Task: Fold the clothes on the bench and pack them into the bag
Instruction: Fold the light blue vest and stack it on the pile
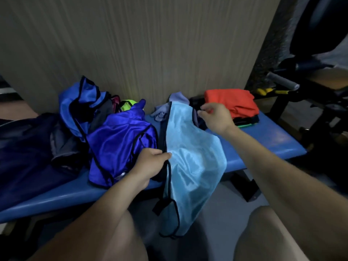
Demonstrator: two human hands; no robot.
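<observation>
The dark bag (24,147) lies at the bench's (263,140) left end, beside 2 unfolded blue bibs (120,146). The left hand (150,166) pinches the light-blue bib's (194,162) black trim; the right hand (216,114) pinches its far edge. Half overhangs the bench's front edge, so the slick mesh could slide floorward. Bare bench shows right of it, before the folded orange garment (233,102).

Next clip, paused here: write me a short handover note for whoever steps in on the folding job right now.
Left hand grips the light blue bib at its black-trimmed edge; right hand pinches its far corner. The bib hangs off the blue bench, unfolded.
Done: orange garment lies folded at the bench's right end.
Left: fold this bib, the royal blue bibs piled left, then pack. Dark fabric far left may be the bag; unclear.
</observation>
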